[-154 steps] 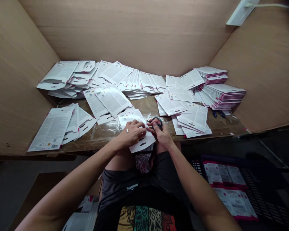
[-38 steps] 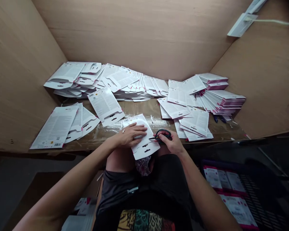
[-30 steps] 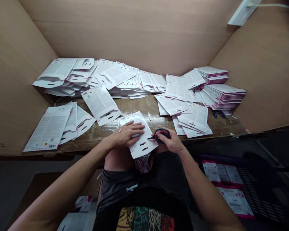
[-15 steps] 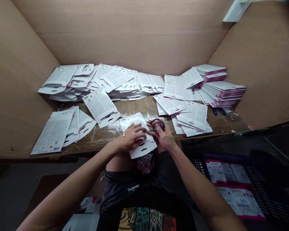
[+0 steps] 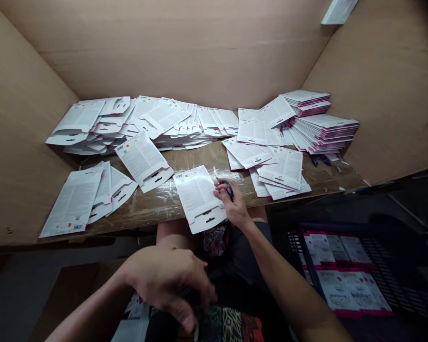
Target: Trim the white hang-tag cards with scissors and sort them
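A white printed envelope (image 5: pixel 199 192) lies at the front edge of the wooden table (image 5: pixel 139 213), its flap with two dark slots overhanging toward my lap. My right hand (image 5: pixel 231 202) is closed round dark-handled scissors (image 5: pixel 229 189) at the envelope's right side; the blades can hardly be made out. Below the table edge, over my lap, my left hand (image 5: pixel 173 280) hangs in the air with its fingers apart and slightly blurred, holding nothing visible.
Piled envelopes (image 5: pixel 171 118) line the back; stacks (image 5: pixel 324 126) stand at right. Loose envelopes lie left (image 5: pixel 73 202) and right (image 5: pixel 283 168). Blue-handled tool (image 5: pixel 321 160) lies far right. A dark basket (image 5: pixel 306 228) with packets sits below right. Wooden panels enclose the table.
My left hand has left the envelope and moved down toward my body, fingers spread. My right hand still holds the scissors, now turned more upright. The view has shifted slightly.
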{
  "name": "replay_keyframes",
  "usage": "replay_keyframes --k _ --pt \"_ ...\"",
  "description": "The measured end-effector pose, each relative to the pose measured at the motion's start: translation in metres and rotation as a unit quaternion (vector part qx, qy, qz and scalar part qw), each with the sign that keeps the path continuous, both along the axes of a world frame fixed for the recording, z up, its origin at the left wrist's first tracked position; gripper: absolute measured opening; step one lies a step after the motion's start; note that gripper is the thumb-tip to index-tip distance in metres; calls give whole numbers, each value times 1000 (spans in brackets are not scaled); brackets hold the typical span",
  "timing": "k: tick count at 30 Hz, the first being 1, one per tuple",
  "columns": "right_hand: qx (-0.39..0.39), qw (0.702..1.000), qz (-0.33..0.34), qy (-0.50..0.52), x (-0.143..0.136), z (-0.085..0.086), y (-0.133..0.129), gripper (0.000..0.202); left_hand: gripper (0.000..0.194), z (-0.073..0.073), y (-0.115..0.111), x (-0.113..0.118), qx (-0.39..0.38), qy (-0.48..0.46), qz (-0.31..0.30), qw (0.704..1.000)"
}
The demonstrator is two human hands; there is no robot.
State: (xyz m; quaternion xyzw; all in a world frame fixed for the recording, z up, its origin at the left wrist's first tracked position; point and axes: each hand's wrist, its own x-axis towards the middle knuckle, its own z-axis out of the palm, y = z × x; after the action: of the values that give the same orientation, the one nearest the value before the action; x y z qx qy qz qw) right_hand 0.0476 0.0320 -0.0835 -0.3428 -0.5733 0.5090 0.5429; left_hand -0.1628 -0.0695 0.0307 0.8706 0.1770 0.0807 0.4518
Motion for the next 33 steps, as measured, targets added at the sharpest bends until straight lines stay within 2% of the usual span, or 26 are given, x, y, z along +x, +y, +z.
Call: replay_keyframes --k 1,2,3,4,5,7,10,12,15,17,19,21,23,25,27,29,30,31,32,33 --pt "25 999 -3 -20 1 3 0 30 25 -6 -6 -1 27 17 80 996" --pt "52 998 -5 -45 3 6 -1 30 34 -16 -7 -2 77 49 190 978" --pt "82 994 -5 -76 7 9 -2 30 42 -29 -5 -4 133 88 292 943" --pt "114 987 -1 -111 13 13 -3 28 50 -44 0 -6 183 122 349 911" --pt "150 977 11 -151 20 17 -4 25 57 -59 6 -8 220 146 371 891" --pt "221 942 57 -244 37 23 -6 24 62 -82 17 -15 264 164 364 878" --pt "308 864 140 -373 54 25 -9 36 55 -97 22 -21 303 146 355 872" --pt "331 834 144 -418 53 23 -10 30 44 -99 23 -21 321 125 358 868" --pt "294 839 37 -456 34 16 -12 12 22 -101 30 -18 343 102 400 844" --pt "251 839 -49 -481 21 12 -14 5 25 -104 35 -18 358 108 410 832" --pt "223 836 -102 -491 13 11 -19 5 34 -106 34 -22 375 126 381 835" --pt "195 858 -132 -456 12 12 -27 2 47 -109 24 -25 389 133 352 841" --pt "143 905 -146 -373 14 16 -38 10 54 -111 8 -23 398 115 361 835" --pt "70 955 -127 -260 17 22 -47 13 58 -110 -8 -12 398 88 379 831" --pt "13 981 -101 -168 23 31 -46 15 59 -103 -12 1 394 55 365 842" --pt "3 985 -110 -133 36 45 -29 16 66 -92 4 3 393 19 342 853" --pt "17 982 -130 -136 46 52 -15 17 73 -86 20 -4 395 6 355 847" --pt "35 977 -153 -146 58 60 3 17 79 -80 38 -18 398 7 391 830" --pt "56 970 -177 -154 72 69 23 18 78 -75 57 -36 394 23 458 796" --pt "75 964 -191 -169 88 78 43 18 74 -71 75 -56 381 58 536 751"
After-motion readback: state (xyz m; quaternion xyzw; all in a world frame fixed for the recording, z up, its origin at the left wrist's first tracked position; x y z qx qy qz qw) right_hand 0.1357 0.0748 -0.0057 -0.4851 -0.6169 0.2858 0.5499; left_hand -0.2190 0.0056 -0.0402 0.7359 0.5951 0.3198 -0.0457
